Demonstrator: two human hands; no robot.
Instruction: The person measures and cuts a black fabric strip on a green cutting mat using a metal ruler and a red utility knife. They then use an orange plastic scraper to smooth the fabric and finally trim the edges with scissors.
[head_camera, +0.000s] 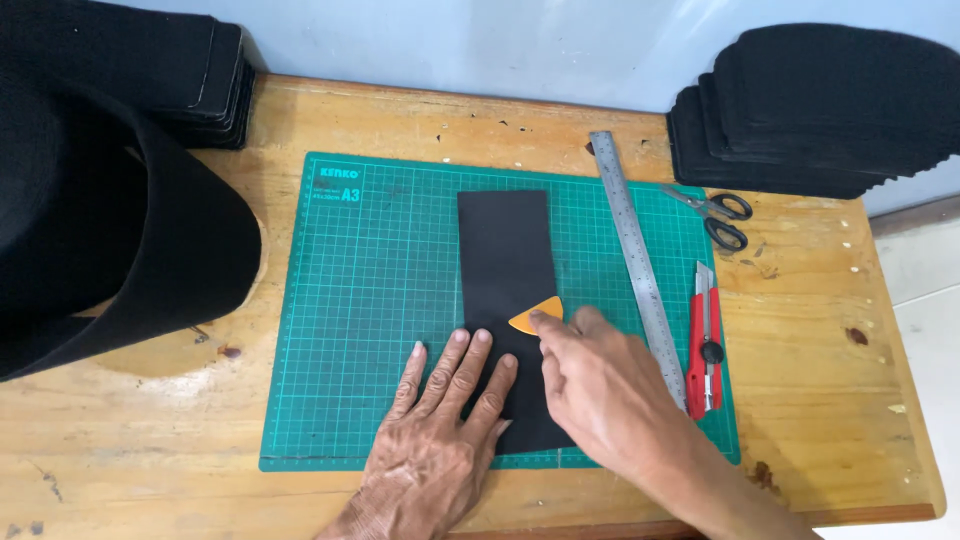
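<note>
A long black rectangular sheet (505, 255) lies lengthwise on a green cutting mat (370, 300). My left hand (440, 430) lies flat with fingers spread, pressing the sheet's near left part. My right hand (600, 395) pinches a small orange wedge-shaped piece (537, 315), like tailor's chalk, against the sheet's right edge. The sheet's near end is partly hidden under both hands.
A steel ruler (637, 260) lies along the mat's right side, a red utility knife (704, 345) beside it, black-handled scissors (718, 215) further back. Stacks of cut black pieces (800, 120) sit back right and back left (205, 85). A big black material roll (100, 230) lies at left on the wooden table (830, 340).
</note>
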